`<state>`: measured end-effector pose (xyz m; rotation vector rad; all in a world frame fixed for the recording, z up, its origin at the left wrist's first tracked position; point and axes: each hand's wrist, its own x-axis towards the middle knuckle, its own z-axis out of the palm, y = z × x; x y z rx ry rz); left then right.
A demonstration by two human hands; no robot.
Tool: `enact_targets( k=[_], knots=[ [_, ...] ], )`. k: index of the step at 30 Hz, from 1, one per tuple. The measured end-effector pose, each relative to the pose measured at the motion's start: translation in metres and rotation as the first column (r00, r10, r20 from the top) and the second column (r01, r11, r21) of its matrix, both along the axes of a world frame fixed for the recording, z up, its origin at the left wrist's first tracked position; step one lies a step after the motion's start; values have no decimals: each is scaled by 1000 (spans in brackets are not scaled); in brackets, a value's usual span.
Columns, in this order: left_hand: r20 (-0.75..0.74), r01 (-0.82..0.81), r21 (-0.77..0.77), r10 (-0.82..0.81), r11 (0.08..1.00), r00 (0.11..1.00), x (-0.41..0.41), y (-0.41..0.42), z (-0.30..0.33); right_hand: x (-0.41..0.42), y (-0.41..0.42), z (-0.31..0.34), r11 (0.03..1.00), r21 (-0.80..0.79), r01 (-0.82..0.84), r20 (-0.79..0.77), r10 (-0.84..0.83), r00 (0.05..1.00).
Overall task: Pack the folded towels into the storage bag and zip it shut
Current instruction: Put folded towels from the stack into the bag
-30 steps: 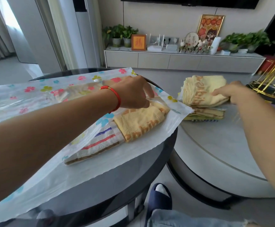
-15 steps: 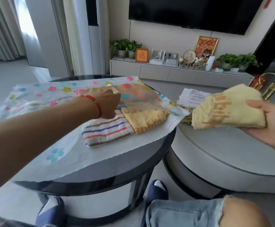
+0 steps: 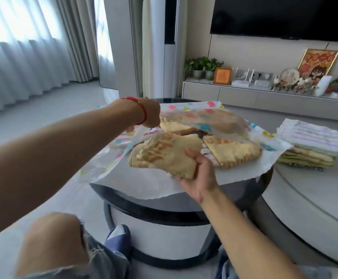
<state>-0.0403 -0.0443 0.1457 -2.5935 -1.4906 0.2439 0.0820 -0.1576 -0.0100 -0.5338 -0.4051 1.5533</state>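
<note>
— Where's the towel?

— The folded yellow towel with orange lettering (image 3: 165,156) is in the right hand (image 3: 199,178), gripped from below at its near corner, right at the mouth of the clear plastic storage bag printed with coloured flowers (image 3: 210,119).

— And the other hand?

— The left hand (image 3: 150,113), red string bracelet (image 3: 143,109) on the wrist, pinches the bag's top sheet and lifts it open. Another yellow towel (image 3: 232,151) already lies inside.

— The rest?

— The bag lies across the round dark glass-topped table (image 3: 164,200). A stack of folded towels, striped one on top (image 3: 309,146), sits on the pale round table (image 3: 305,194) beside it.
</note>
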Motion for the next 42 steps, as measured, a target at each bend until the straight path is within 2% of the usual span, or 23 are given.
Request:
enact_targets(
  k=[2,3,6,8,10,13,17,19,20,21,22,23,24,25,26,27,29,31,34,36,38,42],
  knots=[
    [51,0,6,0,1000,999,-3,3,6,-50,26,-9,998,-47,36,-93,-40,995],
    [71,0,2,0,1000,997,-4,5,8,-75,34,-16,995,-99,-2,-92,-7,996],
    [113,-29,-76,38,997,993,-6,9,10,-130,40,-32,928,-332,-168,46,193,980],
    [122,-29,-111,43,993,992,-6,11,7,-130,41,-35,903,-408,-135,171,221,960],
    [125,-10,-114,24,993,992,-7,11,5,-116,42,-34,895,-447,-16,254,144,956],
    [131,5,-129,12,992,991,-6,11,3,-114,48,-33,869,-463,174,295,-35,955],
    [138,-6,-131,24,991,990,-7,11,2,-143,51,-31,855,-502,129,248,0,969],
    [134,2,-131,16,991,991,-7,12,0,-142,46,-30,874,-465,141,308,11,951],
    [128,8,-130,9,991,992,-7,13,-1,-137,41,-30,900,-404,164,456,43,889],
    [127,13,-125,3,992,992,-7,13,-2,-130,35,-32,926,-316,206,708,86,701],
    [132,15,-117,1,993,991,-7,14,-3,-123,31,-36,947,-192,256,928,90,362],
    [139,21,-106,-6,994,990,-7,14,-4,-116,28,-40,955,-18,297,999,30,-34],
    [145,30,-94,-16,995,989,-7,14,-6,-112,25,-41,940,187,284,943,-91,-320],
    [153,38,-77,-26,996,988,-7,14,-7,-110,26,-38,907,363,213,853,-232,-467],
    [155,47,-57,-38,997,987,-6,14,-7,-110,30,-36,883,458,106,775,-338,-534],
    [150,55,-38,-49,998,987,-6,13,-8,-110,39,-36,898,440,-27,743,-380,-551],
    [133,58,-23,-55,998,990,-6,11,-8,-105,56,-43,958,171,-229,753,-277,-597],
    [107,59,-16,-57,998,993,-6,10,-7,-92,69,-54,962,-30,-270,727,-165,-667],
    [67,63,1,-63,998,996,-9,10,-4,-70,81,-62,963,-73,-261,688,-141,-712],
    [46,72,36,-74,997,996,-9,10,-3,-65,83,-58,954,-112,-279,698,-124,-705],
    [21,92,107,-94,990,995,-6,10,-5,-63,78,-52,945,-33,-325,750,-191,-633],
    [48,161,258,-179,952,983,16,5,-14,-28,41,-31,879,362,-310,769,-470,-433]
  ],
)
